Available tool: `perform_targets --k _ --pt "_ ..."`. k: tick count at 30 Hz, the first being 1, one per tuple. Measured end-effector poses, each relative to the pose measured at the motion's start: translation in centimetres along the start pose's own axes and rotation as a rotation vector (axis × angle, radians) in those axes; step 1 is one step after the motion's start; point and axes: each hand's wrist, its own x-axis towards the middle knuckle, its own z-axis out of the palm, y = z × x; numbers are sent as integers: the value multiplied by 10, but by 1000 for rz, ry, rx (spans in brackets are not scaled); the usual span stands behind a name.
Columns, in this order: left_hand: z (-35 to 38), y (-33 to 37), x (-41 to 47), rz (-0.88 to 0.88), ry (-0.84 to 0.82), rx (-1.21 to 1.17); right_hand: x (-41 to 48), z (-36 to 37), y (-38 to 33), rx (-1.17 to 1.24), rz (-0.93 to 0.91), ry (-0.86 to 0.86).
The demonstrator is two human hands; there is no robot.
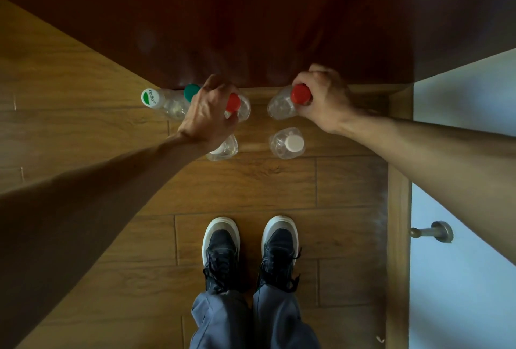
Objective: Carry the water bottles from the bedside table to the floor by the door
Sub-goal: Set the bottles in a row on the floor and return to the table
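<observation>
Left hand fingers clenched on red-capped bottle — right hand grasping second red-capped bottle.

The wood-plank floor carries six clear plastic bottles at the foot of a dark wooden door. Under the left grip stands a red-capped bottle; beyond it, a green-capped one, and further left a bottle with a green-and-white cap. Just nearer than that grip stands another bottle, mostly hidden. Under the right grip is a second red-capped bottle, with a white-capped bottle nearer. Two dark shoes stand on the planks, well apart from the bottles.
</observation>
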Motion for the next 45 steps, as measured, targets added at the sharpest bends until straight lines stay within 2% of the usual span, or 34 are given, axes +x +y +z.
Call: perform_targets --k 17,37,45 --pt "-4 -9 11 -20 11 16 18 22 -41 69 -92 34" --pt "-2 -17 13 -9 -50 2 17 41 -37 157 -33 78" --pt "-19 -11 -7 -27 -66 12 -1 28 -39 259 23 28"
